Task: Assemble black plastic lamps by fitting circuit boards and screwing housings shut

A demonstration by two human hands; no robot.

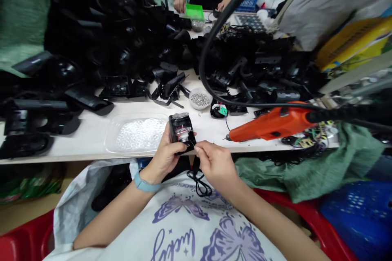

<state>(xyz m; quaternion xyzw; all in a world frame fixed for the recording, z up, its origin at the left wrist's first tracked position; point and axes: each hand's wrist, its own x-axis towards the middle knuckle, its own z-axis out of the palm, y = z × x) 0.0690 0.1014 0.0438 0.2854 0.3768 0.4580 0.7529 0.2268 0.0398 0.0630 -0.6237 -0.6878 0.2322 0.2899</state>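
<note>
My left hand (165, 153) is closed around a small black plastic housing (181, 130), with the thumb pressed on its lower edge. Red wires and a whitish part show inside the housing's open face. At its lower right corner my right hand (214, 161) pinches what looks like a thin dark wire. A looped black cable (200, 183) hangs below the housing in front of my shirt. Just beyond the housing is a bowl of small metal screws (200, 100). On the left lies a clear tray (108, 144) of small transparent pieces.
An orange power screwdriver (269, 124) hangs at the right, its thick black cable (203, 57) arching across the view. Black plastic housings (122, 45) are heaped over the table. A green circuit board (223, 111) lies past the screwdriver tip. Opposite, another person's hands are near a green tray (194, 11).
</note>
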